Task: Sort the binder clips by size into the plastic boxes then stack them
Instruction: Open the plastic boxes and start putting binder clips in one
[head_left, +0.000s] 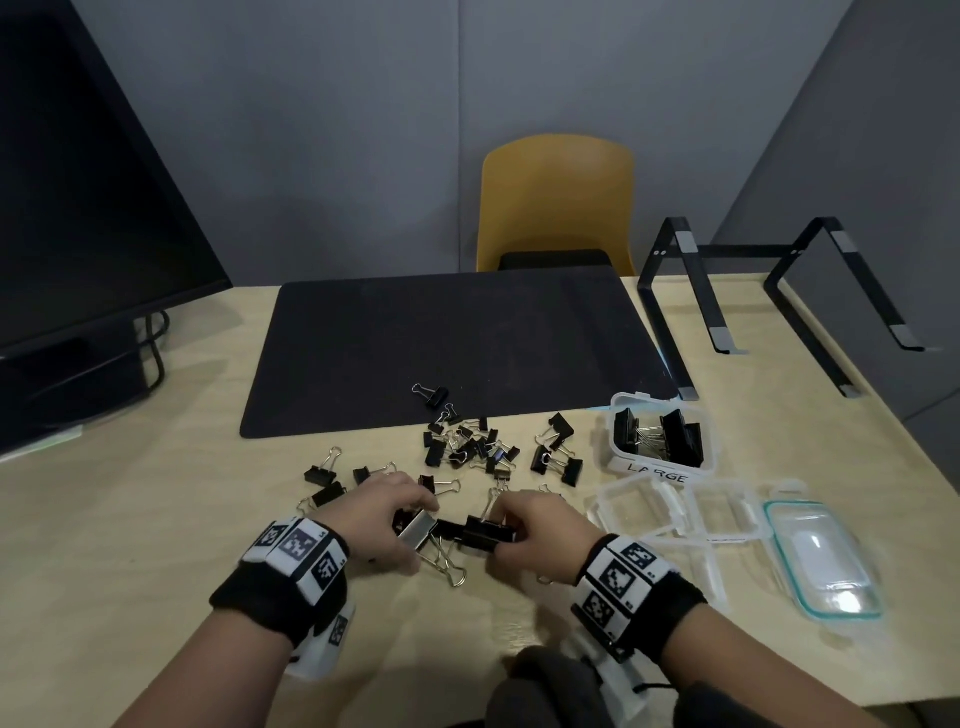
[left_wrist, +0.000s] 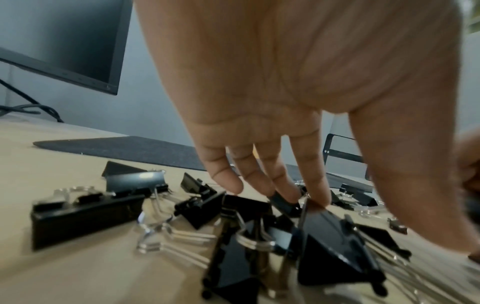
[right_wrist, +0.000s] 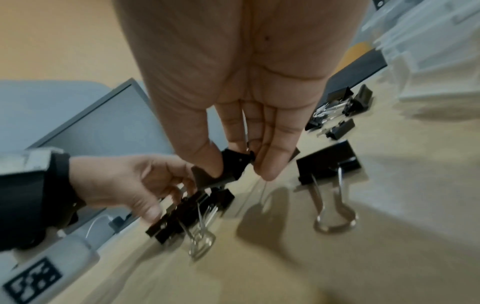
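Near the table's front edge my left hand (head_left: 421, 519) grips a large black binder clip (head_left: 417, 531) between thumb and fingers. Just to its right, my right hand (head_left: 501, 525) pinches another large black clip (head_left: 485, 535); the right wrist view shows thumb and fingers closed round its body (right_wrist: 230, 166). The two clips touch over a tangle of wire handles (head_left: 447, 566). Loose clips lie scattered behind the hands: a pile of small ones (head_left: 467, 447) and medium ones (head_left: 556, 457). The clear box labelled LARGE (head_left: 618, 415) holds several large clips. Two empty clear boxes (head_left: 597, 512) (head_left: 756, 512) sit beside it.
A clear lid with a teal seal (head_left: 826, 561) lies at the right. A black desk mat (head_left: 457, 338) covers the middle of the table. A monitor (head_left: 78, 208) stands at the left, a black laptop stand (head_left: 753, 291) at the back right, a yellow chair (head_left: 556, 197) behind.
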